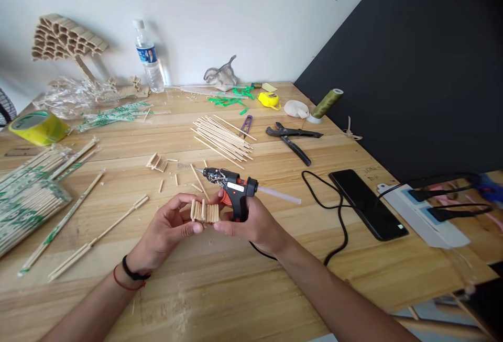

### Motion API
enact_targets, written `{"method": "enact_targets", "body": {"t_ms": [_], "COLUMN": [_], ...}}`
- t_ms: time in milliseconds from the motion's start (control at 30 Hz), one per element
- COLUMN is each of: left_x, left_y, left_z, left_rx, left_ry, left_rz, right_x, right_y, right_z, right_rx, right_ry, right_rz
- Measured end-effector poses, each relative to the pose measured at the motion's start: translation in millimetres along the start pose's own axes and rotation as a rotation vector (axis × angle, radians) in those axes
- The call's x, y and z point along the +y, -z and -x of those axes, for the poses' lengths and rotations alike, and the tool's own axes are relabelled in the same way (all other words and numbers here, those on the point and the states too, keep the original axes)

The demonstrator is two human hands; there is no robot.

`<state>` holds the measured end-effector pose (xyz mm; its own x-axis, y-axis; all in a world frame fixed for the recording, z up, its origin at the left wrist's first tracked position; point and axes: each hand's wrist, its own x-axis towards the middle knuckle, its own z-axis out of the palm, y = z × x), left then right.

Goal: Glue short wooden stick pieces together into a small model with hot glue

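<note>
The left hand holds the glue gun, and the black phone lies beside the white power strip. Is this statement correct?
The side is wrong: the head view shows the right hand holding the glue gun; the black phone lies as stated.

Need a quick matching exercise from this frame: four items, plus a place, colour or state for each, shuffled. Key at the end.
Things
1. hot glue gun
2. small stick assembly
3. tape measure
4. smartphone

Place, colour or state
A. yellow
B. lying flat beside the white power strip
C. held in the left hand
D. gripped by its handle in the right hand

Pairs: 1-D, 2-C, 3-A, 4-B
</note>
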<state>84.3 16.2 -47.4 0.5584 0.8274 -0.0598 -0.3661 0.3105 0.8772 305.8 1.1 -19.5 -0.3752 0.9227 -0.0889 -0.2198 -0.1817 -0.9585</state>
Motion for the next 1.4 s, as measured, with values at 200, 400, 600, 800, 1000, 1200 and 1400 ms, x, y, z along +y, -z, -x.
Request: {"method": "enact_targets", "body": {"t_ms": [200, 400, 600, 800, 1000, 1200, 1400], "left_x": [1.7, 3.1, 6.6, 5.5, 7.2, 5.4, 5.3], "left_y": [-1.7, -3.7, -5.8, -4.8, -6.3, -5.9, -6.0], "left_z": [1.0, 0.2, 0.3, 0.0, -0.5, -0.8, -1.4], "left_rx": [0.022, 0.039, 0.026, 0.042, 0.044, 0.045, 0.037], "left_ry": [-0.006, 0.008, 0.020, 0.008, 0.025, 0.011, -0.002], "left_rz": [-0.004, -0.003, -0.024, -0.032, -0.021, -0.002, 0.008], "right_x": [-0.4, -1.7, -1.4, 0.0, -0.6, -0.6, 1.5], "right_y": [1.9, 1.4, 0.7, 1.1, -0.2, -2.3, -1.6], "right_z": [0.6, 0.3, -1.2, -1.5, -1.1, -1.8, -1.0], "right_rx": [0.020, 0.021, 0.023, 0.027, 0.036, 0.038, 0.062], "right_ry": [-0.045, -0.040, -0.035, -0.034, -0.029, -0.007, -0.014], "right_rz": [0.074, 0.073, 0.040, 0.034, 0.024, 0.018, 0.028]}}
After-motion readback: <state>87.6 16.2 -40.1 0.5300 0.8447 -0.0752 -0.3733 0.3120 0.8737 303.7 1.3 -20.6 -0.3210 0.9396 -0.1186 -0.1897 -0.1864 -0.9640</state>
